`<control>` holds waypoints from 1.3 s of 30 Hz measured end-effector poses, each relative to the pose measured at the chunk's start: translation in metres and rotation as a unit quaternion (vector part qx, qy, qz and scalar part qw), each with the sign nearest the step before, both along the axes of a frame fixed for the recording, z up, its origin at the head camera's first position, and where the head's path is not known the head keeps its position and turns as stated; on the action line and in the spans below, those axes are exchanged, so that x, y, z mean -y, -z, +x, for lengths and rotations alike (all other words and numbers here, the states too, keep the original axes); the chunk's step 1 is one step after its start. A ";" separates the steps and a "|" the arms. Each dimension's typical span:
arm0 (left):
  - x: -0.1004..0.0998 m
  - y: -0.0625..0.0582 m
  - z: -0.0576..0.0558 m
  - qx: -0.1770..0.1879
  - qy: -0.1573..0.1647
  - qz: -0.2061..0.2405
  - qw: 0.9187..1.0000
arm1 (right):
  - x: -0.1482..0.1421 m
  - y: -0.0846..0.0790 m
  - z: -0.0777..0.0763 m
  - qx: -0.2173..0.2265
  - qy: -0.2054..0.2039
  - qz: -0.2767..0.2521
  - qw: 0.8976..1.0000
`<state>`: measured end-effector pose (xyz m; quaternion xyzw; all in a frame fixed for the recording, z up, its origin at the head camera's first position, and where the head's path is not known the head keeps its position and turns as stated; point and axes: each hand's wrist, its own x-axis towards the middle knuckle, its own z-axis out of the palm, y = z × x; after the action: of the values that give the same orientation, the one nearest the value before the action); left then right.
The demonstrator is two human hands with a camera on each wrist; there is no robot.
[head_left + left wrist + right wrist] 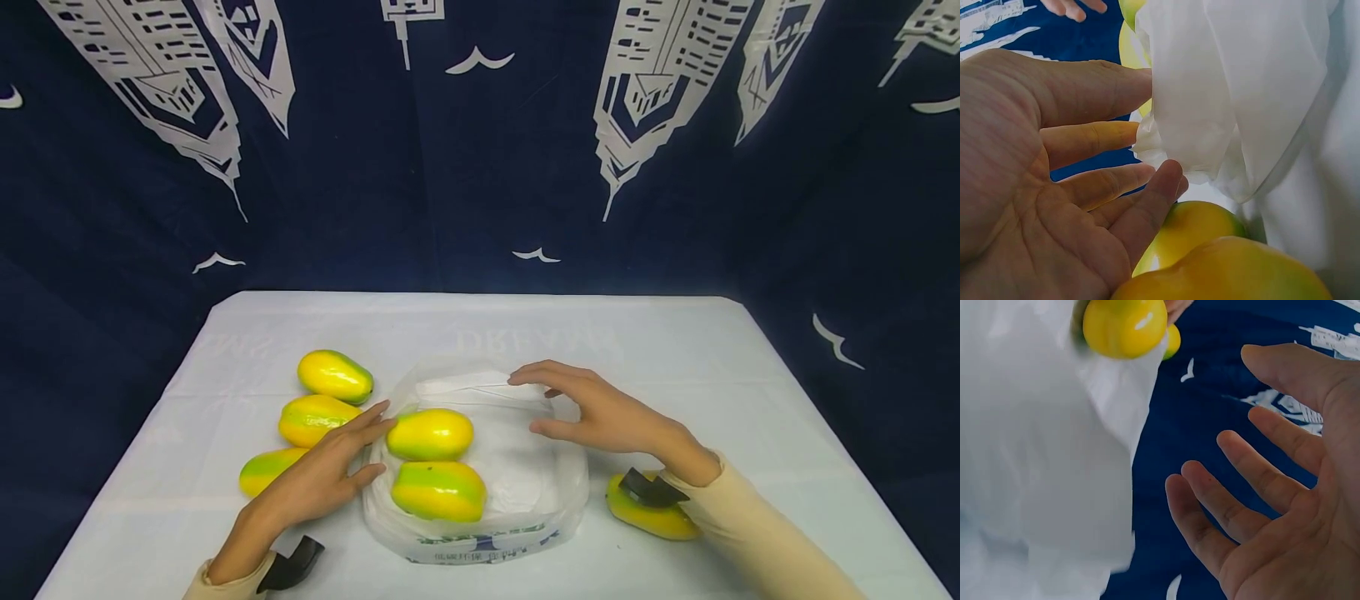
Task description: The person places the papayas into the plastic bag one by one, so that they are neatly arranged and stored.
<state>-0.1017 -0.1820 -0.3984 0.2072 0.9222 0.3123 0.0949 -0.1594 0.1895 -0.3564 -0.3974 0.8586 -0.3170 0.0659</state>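
Note:
A thin white plastic bag (pixel 517 475) lies spread wide on the table, with printing along its near side. Inside, on its left half, rest two yellow-green oval fruits (pixel 438 492), like mangoes or papayas. My left hand (pixel 322 479) is at the bag's left rim, fingers extended; in the left wrist view its fingertips are right at the white plastic (pixel 1191 94). Over the bag's right side hovers my right hand (pixel 607 408), fingers loosely bent and apart, holding nothing. The right wrist view shows a gap between its fingers (pixel 1200 519) and the bag.
Three more fruits (pixel 333 375) lie in a row left of the bag, the nearest partly behind my left hand. Another fruit (pixel 660 521) sits on the right, under my right wrist. A white cloth covers the table (pixel 675 342); a dark blue printed curtain (pixel 480 167) hangs behind.

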 end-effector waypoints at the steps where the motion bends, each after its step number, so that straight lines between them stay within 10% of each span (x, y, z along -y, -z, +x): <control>1: 0.000 0.000 0.000 0.000 0.000 0.000 1.000 | -0.004 0.000 0.002 0.002 0.007 0.000 1.000; 24: -0.003 0.000 0.000 0.006 -0.003 -0.004 1.000 | -0.107 0.017 0.053 0.058 0.090 0.054 0.993; 39: -0.003 0.001 0.000 0.006 -0.006 -0.006 1.000 | -0.135 0.035 0.069 0.115 0.066 0.025 0.991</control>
<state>-0.1012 -0.1792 -0.3991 0.1995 0.9246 0.3086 0.1004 -0.0906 0.3240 -0.3918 -0.2993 0.8772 -0.3428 0.1532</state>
